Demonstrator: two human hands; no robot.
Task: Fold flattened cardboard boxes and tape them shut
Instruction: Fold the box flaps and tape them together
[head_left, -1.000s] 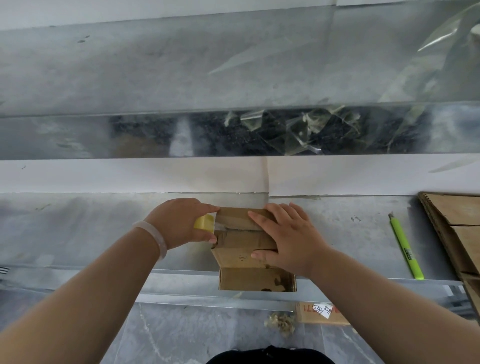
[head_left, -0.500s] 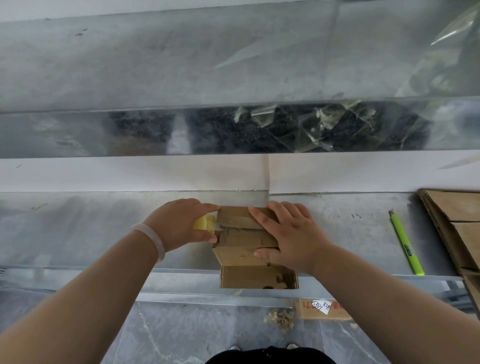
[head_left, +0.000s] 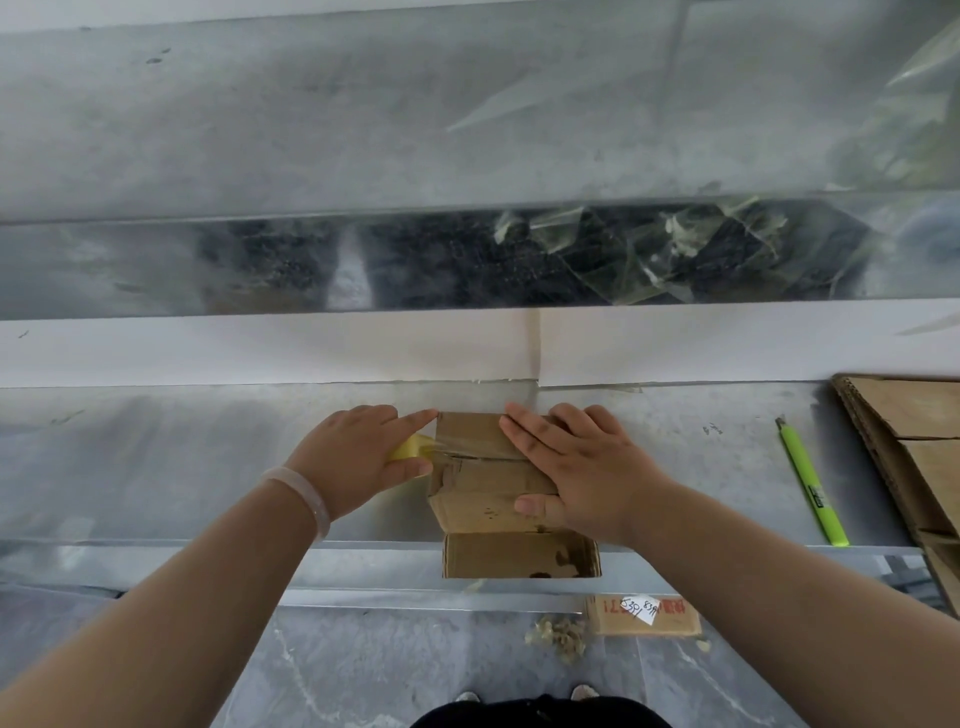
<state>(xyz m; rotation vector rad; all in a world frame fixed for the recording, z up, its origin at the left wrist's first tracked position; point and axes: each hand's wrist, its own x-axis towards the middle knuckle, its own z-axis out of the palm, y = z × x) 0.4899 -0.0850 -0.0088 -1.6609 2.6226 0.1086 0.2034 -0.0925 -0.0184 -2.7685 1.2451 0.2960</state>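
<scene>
In view are one small brown cardboard box (head_left: 483, 504), one yellowish roll of clear tape (head_left: 410, 448), one slim green pen-shaped tool (head_left: 810, 483), one stack of flattened brown cardboard sheets (head_left: 914, 441), one pale bracelet (head_left: 306, 493) and two hands: left hand (head_left: 358, 452), right hand (head_left: 576, 467).

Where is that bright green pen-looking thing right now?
In the head view, the green pen lies on the right side of the metal table, between the cardboard box and the stack of flat cardboard at the right edge, touching neither.
</scene>
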